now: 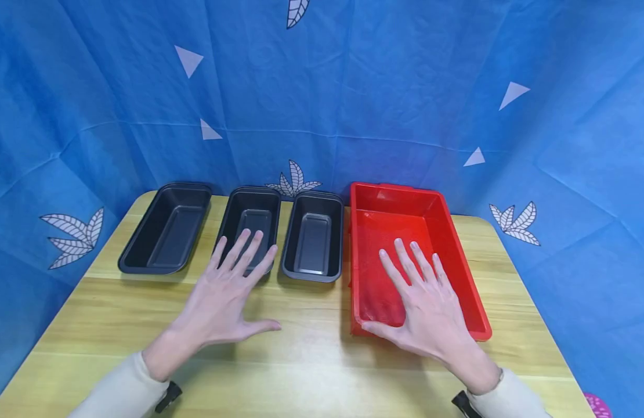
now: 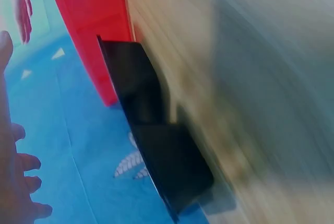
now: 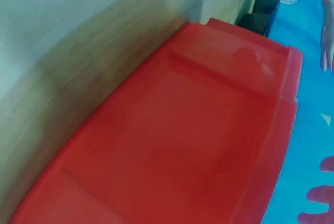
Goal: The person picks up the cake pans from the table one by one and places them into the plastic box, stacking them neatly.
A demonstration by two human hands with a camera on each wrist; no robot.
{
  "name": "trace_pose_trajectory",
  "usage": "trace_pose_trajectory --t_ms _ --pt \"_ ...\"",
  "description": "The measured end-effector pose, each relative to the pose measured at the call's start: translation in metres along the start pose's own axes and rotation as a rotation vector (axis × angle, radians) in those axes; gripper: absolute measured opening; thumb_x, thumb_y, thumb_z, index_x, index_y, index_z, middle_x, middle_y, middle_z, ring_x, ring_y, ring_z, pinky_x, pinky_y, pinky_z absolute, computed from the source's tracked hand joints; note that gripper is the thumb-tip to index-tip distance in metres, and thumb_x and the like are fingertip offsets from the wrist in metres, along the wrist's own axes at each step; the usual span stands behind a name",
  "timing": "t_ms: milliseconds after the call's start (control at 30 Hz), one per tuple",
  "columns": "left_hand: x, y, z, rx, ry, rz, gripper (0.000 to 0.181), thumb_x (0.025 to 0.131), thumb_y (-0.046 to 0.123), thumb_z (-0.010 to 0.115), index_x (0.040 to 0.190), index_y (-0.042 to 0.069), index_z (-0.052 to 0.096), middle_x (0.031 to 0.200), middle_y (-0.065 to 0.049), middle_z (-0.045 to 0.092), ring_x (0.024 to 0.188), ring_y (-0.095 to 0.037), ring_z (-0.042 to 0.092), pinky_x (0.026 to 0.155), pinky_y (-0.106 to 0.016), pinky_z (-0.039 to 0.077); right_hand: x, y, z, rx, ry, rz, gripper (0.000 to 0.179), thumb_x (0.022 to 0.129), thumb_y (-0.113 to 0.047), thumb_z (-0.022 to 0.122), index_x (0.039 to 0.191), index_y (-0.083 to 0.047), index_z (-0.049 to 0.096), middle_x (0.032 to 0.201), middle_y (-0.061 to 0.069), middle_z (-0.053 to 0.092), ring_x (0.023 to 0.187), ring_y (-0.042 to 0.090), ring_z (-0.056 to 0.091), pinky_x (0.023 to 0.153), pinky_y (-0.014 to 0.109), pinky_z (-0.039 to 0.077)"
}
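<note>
My left hand (image 1: 220, 299) is held over the wooden table with its fingers spread, holding nothing. Its fingertips overlap the near end of the middle black loaf pan (image 1: 255, 200) in the head view. The right hand (image 1: 429, 310), also with spread fingers and nothing in it, hovers over the near part of a red plastic tray (image 1: 390, 232); its thumb overlaps the tray's front left corner. Another black loaf pan (image 1: 314, 244) stands between the middle pan and the tray. A wider black pan (image 1: 173, 232) is at the far left. No contents show in the pans or tray.
The wooden table (image 1: 301, 371) carries the pans and tray in a row along its back edge. Behind and beside it hangs a blue cloth (image 1: 280, 75) with white leaf and triangle prints. A pink patterned round shape (image 1: 597, 404) shows at the lower right.
</note>
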State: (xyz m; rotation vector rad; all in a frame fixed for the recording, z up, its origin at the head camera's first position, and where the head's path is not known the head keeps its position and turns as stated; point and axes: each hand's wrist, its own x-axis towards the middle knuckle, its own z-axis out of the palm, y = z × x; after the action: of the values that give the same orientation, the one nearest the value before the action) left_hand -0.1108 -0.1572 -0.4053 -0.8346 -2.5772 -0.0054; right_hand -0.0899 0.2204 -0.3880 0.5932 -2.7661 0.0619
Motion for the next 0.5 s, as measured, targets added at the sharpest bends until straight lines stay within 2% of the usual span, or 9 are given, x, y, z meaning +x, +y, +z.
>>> trace_pose_trajectory --t_ms 233,367,500 --pt "-0.010 -0.022 -0.003 -0.005 0.002 -0.045 0.120 0.083 0.101 0.013 0.171 0.020 0.015 0.176 -0.018 0.021 0.164 -0.041 0.019 0.133 -0.065 0.018 -0.009 0.020 -0.005 0.026 0.001 0.046 0.123 0.072 -0.077 0.078 0.170 -0.026 0.022 0.177 0.011 0.023 0.159 0.044 0.027 0.132 0.064 0.021" --pt "-0.016 -0.035 -0.004 -0.012 0.001 -0.078 0.118 0.083 0.101 0.013 0.171 0.022 0.014 0.176 -0.018 0.023 0.165 -0.039 0.018 0.134 -0.063 0.015 -0.013 0.032 -0.006 0.030 0.010 0.068 0.123 0.073 -0.073 0.080 0.170 -0.025 0.021 0.177 0.012 0.025 0.158 0.045 0.028 0.132 0.065 0.022" --pt "-0.021 -0.047 -0.006 -0.023 -0.026 -0.113 0.118 0.084 0.101 0.017 0.171 0.020 0.017 0.177 -0.018 0.021 0.167 -0.036 0.014 0.134 -0.063 0.013 -0.017 0.042 -0.006 0.045 0.004 0.095 0.122 0.074 -0.069 0.081 0.170 -0.026 0.020 0.176 0.014 0.025 0.158 0.044 0.027 0.132 0.064 0.024"
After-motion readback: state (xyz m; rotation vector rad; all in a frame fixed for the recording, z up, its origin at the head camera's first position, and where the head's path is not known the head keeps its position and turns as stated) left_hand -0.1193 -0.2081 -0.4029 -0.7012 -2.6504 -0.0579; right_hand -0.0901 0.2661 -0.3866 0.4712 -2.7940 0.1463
